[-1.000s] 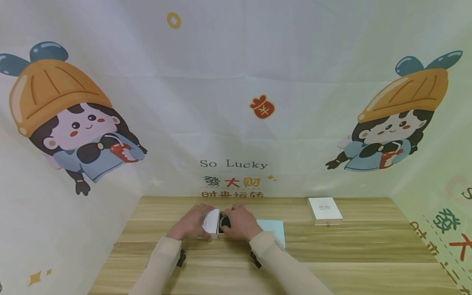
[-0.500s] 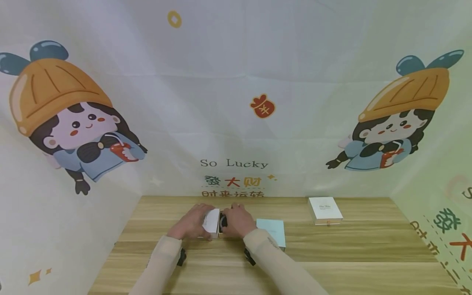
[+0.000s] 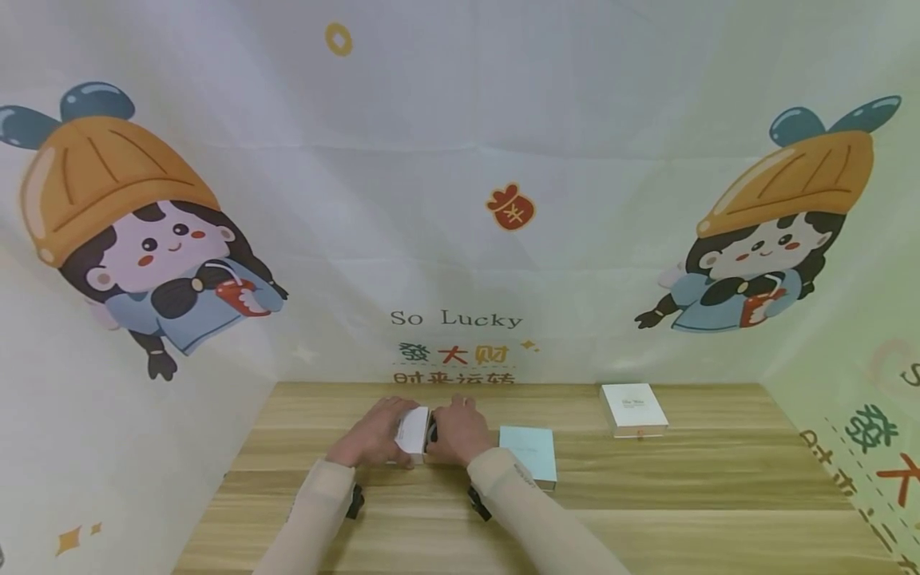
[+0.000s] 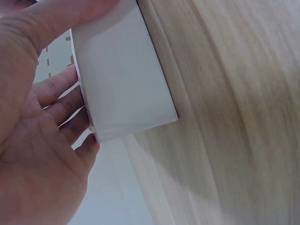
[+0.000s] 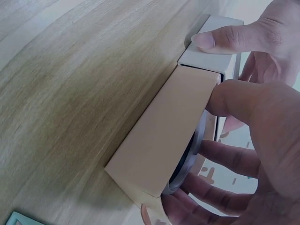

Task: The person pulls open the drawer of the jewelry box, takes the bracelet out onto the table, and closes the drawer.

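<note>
My left hand (image 3: 377, 433) grips the white box sleeve (image 4: 124, 79), thumb on one side and fingers along another. A tan box drawer (image 5: 159, 126) sticks out of the sleeve's end towards the right. Inside the drawer a grey bangle (image 5: 194, 157) shows at the rim, with a dark surface inside its curve. My right hand (image 3: 460, 431) is over the drawer, its curled fingertips on the bangle's edge. Its thumb (image 5: 229, 96) lies at the drawer's upper edge close to the sleeve. Much of the bangle is hidden by the hand and the drawer wall.
A pale teal box (image 3: 528, 455) lies on the wooden table (image 3: 647, 495), just right of my right hand. Farther right, near the back edge, sits a white box (image 3: 634, 410) with a small tab. A printed cloth (image 3: 453, 263) hangs behind the table.
My right hand and forearm have shifted a little left, covering more of the drawer and bangle and uncovering more of the teal box. The left hand and sleeve have stayed put.
</note>
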Tool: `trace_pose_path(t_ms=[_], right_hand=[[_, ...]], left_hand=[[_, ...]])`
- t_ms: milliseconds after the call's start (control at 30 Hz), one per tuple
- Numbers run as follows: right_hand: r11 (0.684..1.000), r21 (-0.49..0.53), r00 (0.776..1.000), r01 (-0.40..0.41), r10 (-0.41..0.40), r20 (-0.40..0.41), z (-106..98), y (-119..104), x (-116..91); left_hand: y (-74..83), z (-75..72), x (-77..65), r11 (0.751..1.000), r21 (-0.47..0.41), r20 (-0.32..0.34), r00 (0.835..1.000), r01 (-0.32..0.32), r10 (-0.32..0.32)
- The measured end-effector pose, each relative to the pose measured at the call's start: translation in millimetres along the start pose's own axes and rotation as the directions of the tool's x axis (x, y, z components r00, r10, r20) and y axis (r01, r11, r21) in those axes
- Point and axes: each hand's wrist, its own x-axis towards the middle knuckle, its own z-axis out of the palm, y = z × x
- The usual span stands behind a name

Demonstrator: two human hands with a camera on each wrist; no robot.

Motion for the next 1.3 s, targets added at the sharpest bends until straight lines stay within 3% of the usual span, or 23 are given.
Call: trace_pose_path(t_ms=[533,900,1300], right_hand=[[0.996,0.087,1.000,0.013,-0.013,0.005,-0.1,3.4,0.8],[0.992,0.115,0.996,0.059,-0.050,-0.075,-2.8,5.2,-0.8],[0.966,0.234,0.990,0.106,-0.082,-0.111,-24.2,16.0,-16.6]], left_hand=[[1.0,0.1,-0.5,1.000,0.011,0.007,1.000,0.007,-0.007],[0.4,1.5,-1.0,1.000,0.001,0.001,1.000,-0.006,0.006],[2.2,1.0,-3.6,1.000,-0.002,-0.003,1.000,0.012,-0.012]])
